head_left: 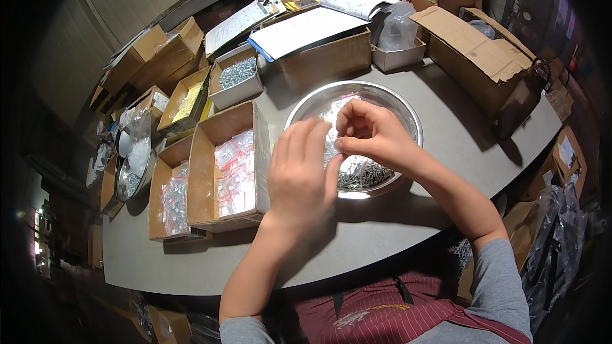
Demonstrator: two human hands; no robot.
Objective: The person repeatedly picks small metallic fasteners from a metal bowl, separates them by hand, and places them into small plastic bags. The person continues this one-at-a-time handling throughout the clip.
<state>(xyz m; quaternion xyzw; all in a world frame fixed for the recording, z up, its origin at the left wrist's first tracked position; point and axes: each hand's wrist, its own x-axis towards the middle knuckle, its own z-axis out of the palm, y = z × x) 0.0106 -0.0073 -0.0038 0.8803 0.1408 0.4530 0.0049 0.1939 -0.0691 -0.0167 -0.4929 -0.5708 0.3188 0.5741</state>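
Over the steel bowl (415,129), my two hands come close together around a small clear plastic bag (330,145). My right hand (377,132) pinches at its right side with thumb and forefinger, the other fingers curled. On the bag's left side is my left hand (298,164), slightly blurred, its thumb and fingertips closing toward the bag. What the bag contains is not discernible. Inside the bowl, dark metal screws (364,177) lie at the near side, and shiny plastic bags (347,103) show at the far side, partly covered by my hands.
Left of the bowl stand two cardboard boxes of small packed bags (236,175), (174,200). Behind them sit a white box of silvery hardware (238,74) and a yellow-lined box (188,103). Papers (309,33) cover a carton at the back. A large carton (475,54) stands back right.
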